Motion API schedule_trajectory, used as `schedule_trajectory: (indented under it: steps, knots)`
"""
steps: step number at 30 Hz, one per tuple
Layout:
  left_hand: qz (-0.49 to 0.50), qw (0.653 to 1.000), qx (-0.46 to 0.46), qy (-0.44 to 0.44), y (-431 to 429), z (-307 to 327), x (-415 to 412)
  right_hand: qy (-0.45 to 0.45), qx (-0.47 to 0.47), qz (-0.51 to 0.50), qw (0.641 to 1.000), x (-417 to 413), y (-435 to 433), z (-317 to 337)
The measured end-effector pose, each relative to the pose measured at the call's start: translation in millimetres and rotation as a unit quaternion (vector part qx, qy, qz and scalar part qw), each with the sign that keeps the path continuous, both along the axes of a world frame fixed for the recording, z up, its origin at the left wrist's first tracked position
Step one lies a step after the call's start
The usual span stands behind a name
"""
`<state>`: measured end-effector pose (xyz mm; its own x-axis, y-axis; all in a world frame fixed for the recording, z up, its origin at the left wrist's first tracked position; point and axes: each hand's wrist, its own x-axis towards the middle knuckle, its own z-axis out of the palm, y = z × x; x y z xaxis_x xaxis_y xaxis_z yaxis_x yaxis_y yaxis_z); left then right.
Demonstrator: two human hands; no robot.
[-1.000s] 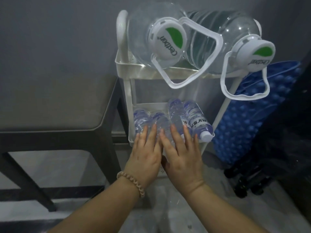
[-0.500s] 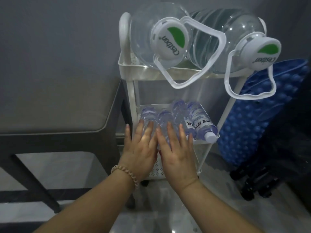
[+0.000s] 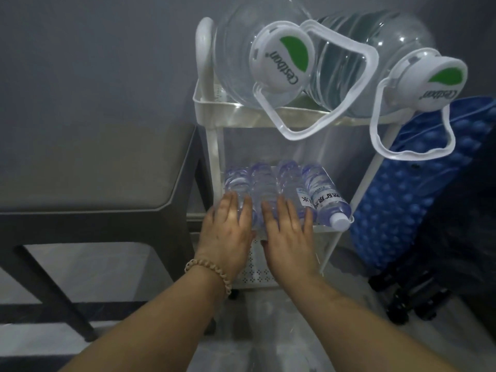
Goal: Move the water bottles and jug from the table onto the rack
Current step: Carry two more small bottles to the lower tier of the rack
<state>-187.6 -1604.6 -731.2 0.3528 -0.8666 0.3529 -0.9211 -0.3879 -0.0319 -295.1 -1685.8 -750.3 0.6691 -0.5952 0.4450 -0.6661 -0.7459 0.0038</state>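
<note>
A white rack (image 3: 212, 146) stands against the grey wall. Two large clear water jugs lie on their sides on its top shelf, one at the left (image 3: 241, 55) and one at the right (image 3: 375, 65), white caps toward me and handles hanging down. Several small water bottles (image 3: 319, 189) lie side by side on the middle shelf. My left hand (image 3: 228, 232) rests flat on the leftmost bottles, fingers spread. My right hand (image 3: 291, 234) lies flat on the bottles beside it, covering their near ends. Neither hand grips anything.
A dark table (image 3: 88, 167) with a grey top stands left of the rack, almost touching it. A blue bumpy mat (image 3: 418, 200) leans at the right above dark wheeled legs (image 3: 413, 299). The rack's perforated bottom shelf (image 3: 257, 275) shows under my hands.
Both hands stay flat on the small bottles and have slid slightly left and apart. The view has shifted a little, with the rack now more centred.
</note>
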Motion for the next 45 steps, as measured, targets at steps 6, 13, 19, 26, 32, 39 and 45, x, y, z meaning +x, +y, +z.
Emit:
schedule_trajectory:
  steps: [6, 13, 19, 26, 32, 39, 45]
  knots:
    - [-0.014, 0.999, -0.002, 0.032, -7.8, -9.7, -0.3, 0.023, 0.029, -0.01, 0.999, -4.1, 10.2, -13.1]
    - [0.036, 0.998, 0.039, -0.025, -14.1, -22.7, 0.3, 0.021, 0.03, -0.011, 0.999, -8.6, 8.3, -9.9]
    - [0.035, 0.999, 0.021, -0.003, -12.8, -20.4, -4.1, 0.014, 0.035, -0.005, 0.999, -9.2, 11.6, -10.3]
    - [0.024, 0.999, -0.003, 0.027, 6.7, -3.7, -20.8, -0.056, 0.029, 0.03, 0.998, -13.1, 27.0, 11.6]
    - [0.006, 0.997, 0.025, 0.078, 70.7, 67.8, -46.3, 0.021, 0.062, 0.017, 0.998, -39.7, 77.8, 85.0]
    - [0.016, 0.991, 0.072, 0.116, 155.1, 232.4, -63.6, 0.092, 0.16, 0.0, 0.983, -66.0, 181.1, 240.0]
    - [0.008, 0.986, 0.048, 0.161, 219.9, 419.4, -75.5, 0.046, 0.18, 0.004, 0.983, -64.9, 244.5, 425.3]
